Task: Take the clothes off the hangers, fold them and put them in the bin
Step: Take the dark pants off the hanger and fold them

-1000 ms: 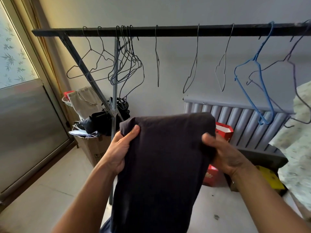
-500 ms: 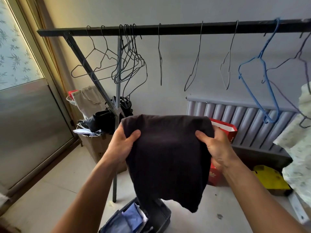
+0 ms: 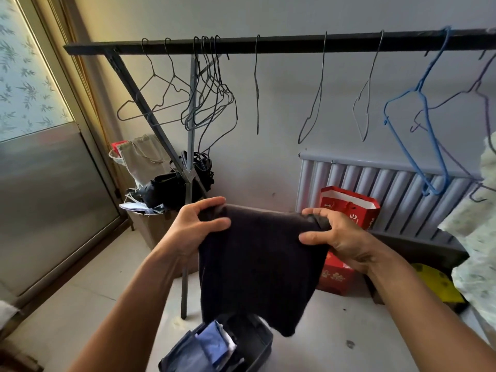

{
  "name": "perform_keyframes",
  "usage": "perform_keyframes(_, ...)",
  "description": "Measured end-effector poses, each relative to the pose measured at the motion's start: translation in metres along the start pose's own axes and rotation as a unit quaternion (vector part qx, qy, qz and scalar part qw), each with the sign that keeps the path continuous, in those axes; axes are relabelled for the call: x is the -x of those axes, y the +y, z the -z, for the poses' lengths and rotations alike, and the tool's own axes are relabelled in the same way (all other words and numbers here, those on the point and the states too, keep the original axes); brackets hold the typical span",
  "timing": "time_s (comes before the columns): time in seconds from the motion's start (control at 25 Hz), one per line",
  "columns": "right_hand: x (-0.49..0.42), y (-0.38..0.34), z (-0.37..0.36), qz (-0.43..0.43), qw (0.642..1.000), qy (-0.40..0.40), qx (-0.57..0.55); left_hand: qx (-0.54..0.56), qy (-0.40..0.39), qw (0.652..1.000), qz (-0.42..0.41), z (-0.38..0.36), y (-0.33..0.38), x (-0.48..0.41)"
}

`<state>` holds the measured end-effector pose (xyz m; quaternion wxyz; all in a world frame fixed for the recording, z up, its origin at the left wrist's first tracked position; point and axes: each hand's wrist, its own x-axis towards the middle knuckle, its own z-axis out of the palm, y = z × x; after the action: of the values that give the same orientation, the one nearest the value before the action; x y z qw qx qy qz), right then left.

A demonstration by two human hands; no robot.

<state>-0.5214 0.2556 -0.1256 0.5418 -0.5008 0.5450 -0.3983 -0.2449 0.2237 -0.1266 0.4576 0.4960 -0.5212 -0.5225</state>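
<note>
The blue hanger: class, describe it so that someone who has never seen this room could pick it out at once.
Find the black rail across the top of the room, above the grey radiator. Follow it towards the right end. Of the empty hangers there, the blue hanger alone is brightly coloured; its neighbours are thin dark wire.

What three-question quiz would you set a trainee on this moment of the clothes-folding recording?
1. True or false: the left hand and the right hand both grip the dark garment.
2. Where is the bin? A) up on the radiator B) on the floor below the garment C) hanging from a hook.
3. Fill in: the thick hanger on the rail, right of the thin grey ones, is ____.
Key: 1 true; 2 B; 3 blue.
</note>
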Motion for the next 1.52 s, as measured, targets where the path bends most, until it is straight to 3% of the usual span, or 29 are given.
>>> perform_keyframes(0.08, 0.0, -0.004, -0.001, 0.02, 0.99, 0.003, 0.138, -0.16, -0.018, 0.986, -0.038, 0.005, 0.003, 0.001)
perform_keyframes(0.2, -0.003, -0.009, -0.004, 0.063, 0.958, 0.015, 0.28, -0.371, 0.022, 0.92, -0.122, 0.011, 0.005, -0.002)
perform_keyframes(0.32, -0.002, -0.016, -0.008, 0.1, 0.954, 0.048, 0.278, -0.453, 0.041, 0.873, -0.175, 0.021, 0.007, -0.003)
perform_keyframes(0.4, -0.002, -0.02, -0.011, 0.116, 0.963, 0.069, 0.232, -0.462, 0.056, 0.868, -0.174, 0.033, 0.004, -0.005)
perform_keyframes(0.48, -0.005, -0.018, -0.015, 0.119, 0.979, 0.085, 0.144, -0.382, 0.076, 0.91, -0.141, 0.045, -0.003, -0.008)
perform_keyframes(0.56, -0.01, -0.014, -0.024, 0.106, 0.99, 0.087, 0.027, -0.172, 0.086, 0.977, -0.087, 0.051, -0.009, -0.005)
perform_keyframes(0.6, -0.013, -0.012, -0.03, 0.097, 0.991, 0.086, -0.024, -0.056, 0.073, 0.994, -0.052, 0.05, -0.011, -0.003)
perform_keyframes(0.68, -0.023, -0.006, -0.041, 0.081, 0.989, 0.093, -0.076, 0.077, 0.065, 0.995, 0.002, 0.046, -0.013, 0.001)
perform_keyframes(0.92, -0.056, 0.008, -0.085, 0.089, 0.986, 0.128, -0.058, 0.137, 0.115, 0.982, 0.067, 0.07, -0.036, -0.014)
perform_keyframes(1.04, -0.071, 0.006, -0.107, 0.086, 0.986, 0.126, -0.064, 0.146, 0.055, 0.973, 0.172, 0.095, -0.05, -0.012)
perform_keyframes(1.16, -0.091, 0.011, -0.133, 0.053, 0.988, 0.123, -0.077, 0.088, 0.019, 0.976, 0.199, 0.118, -0.065, -0.008)
perform_keyframes(1.28, -0.109, 0.023, -0.158, -0.032, 0.982, 0.109, -0.152, 0.119, 0.094, 0.973, 0.174, 0.135, -0.077, -0.014)
perform_keyframes(1.36, -0.118, 0.037, -0.17, -0.091, 0.97, 0.053, -0.221, 0.134, 0.143, 0.969, 0.149, 0.146, -0.084, -0.021)
perform_keyframes(1.44, -0.129, 0.058, -0.178, -0.114, 0.969, -0.015, -0.219, 0.121, 0.179, 0.968, 0.125, 0.152, -0.094, -0.027)
perform_keyframes(1.52, -0.147, 0.08, -0.192, -0.141, 0.977, -0.052, -0.15, 0.106, 0.217, 0.964, 0.112, 0.155, -0.11, -0.034)
